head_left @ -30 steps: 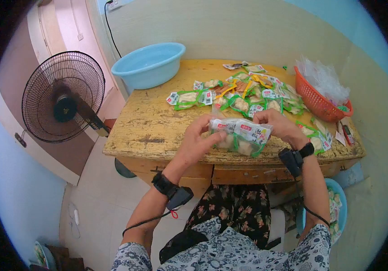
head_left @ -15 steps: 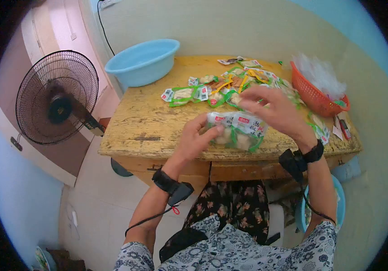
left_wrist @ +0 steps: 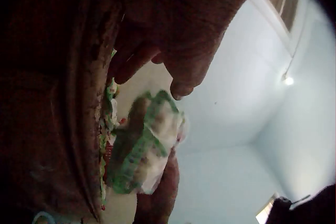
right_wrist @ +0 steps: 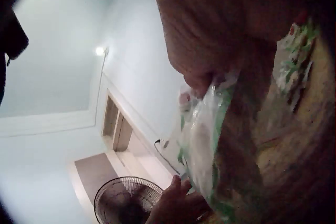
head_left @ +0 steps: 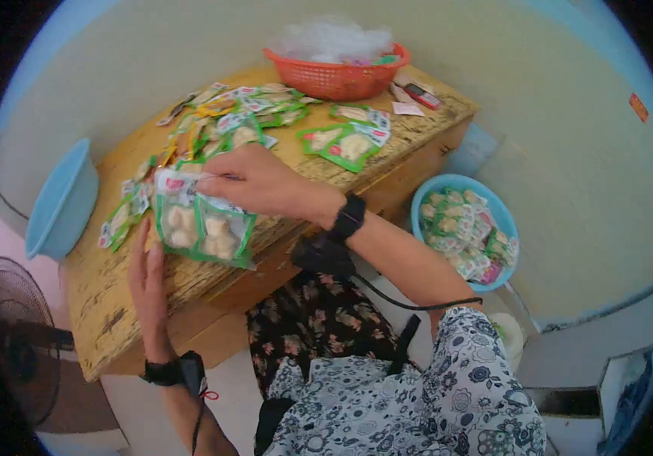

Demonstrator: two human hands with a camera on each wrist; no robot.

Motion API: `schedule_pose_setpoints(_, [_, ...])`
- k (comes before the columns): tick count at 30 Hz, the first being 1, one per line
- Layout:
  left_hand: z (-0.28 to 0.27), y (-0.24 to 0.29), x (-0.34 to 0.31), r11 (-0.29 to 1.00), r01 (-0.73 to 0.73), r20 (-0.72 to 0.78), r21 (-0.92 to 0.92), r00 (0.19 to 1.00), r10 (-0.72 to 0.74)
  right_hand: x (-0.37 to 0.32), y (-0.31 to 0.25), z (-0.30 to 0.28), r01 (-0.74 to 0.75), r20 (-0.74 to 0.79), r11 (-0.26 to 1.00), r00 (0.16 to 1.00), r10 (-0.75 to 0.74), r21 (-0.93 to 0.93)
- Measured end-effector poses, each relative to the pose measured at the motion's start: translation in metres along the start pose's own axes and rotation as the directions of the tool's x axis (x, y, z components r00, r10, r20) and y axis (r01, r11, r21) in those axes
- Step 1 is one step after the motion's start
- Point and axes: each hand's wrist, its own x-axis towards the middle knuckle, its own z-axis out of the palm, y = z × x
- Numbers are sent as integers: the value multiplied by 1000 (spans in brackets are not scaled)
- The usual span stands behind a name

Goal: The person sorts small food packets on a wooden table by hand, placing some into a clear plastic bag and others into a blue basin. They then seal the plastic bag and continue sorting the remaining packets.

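Fingers, R hand point(head_left: 258, 182): thumb + fingertips pinch top edge of the pack.
Fingers, L hand point(head_left: 146, 277): straight, holding nothing; just beside the pack's lower L side, contact can't tell.
Pack point(head_left: 203, 220): hangs from my R pinch, tilted a bit, over table's front edge; clear front, green trim, pale lumps inside. One double pouch or two tog., can't tell.
Step (my read): handling one pack, R hand only, L free.
Next move calls for: prob. a firm pinch, since only the thin top edge is held; L is close enough to steady the bottom.
Pile point(head_left: 224, 125): mixed packs, green + some yellow trim, overlapping, just beyond the pack.
Loose packs point(head_left: 355, 146): few, R of pile, nr front edge.
Table point(head_left: 106, 311): yellow wood, paint badly worn, esp. along front.
Basket point(head_left: 326, 83): red, at back, heaped w/ clear plastic point(head_left: 334, 42).
Phone point(head_left: 422, 96): looks like one, R end, nr white slip point(head_left: 407, 109).
Basin point(head_left: 60, 205): lt blue, L end of table.
Tub point(head_left: 463, 182): blue, on floor to my R, full of packs.
Fan point(head_left: 22, 346): floor side, far L, partly dark.
Wall point(head_left: 570, 175): pale, behind table + R.
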Motion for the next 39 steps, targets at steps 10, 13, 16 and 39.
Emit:
schedule_pose_setpoints(10, [0,-5,0,995,78,-34,-66,996,-81,-224,37,-129,-534,-516,806,631,580,254])
schedule_pose_setpoints(13, [4,6,-1,992,123,-48,-26,991,-124,-285,35,-158,-556,-668,761,430,607,334])
schedule_pose_setpoints(16, [5,7,0,989,143,-37,19,989,-143,-364,82,-180,-508,-812,759,180,556,407])
schedule_pose_setpoints(39, [-29,-33,6,973,212,-126,94,972,-199,-665,255,-311,-974,-770,-98,99,630,-206])
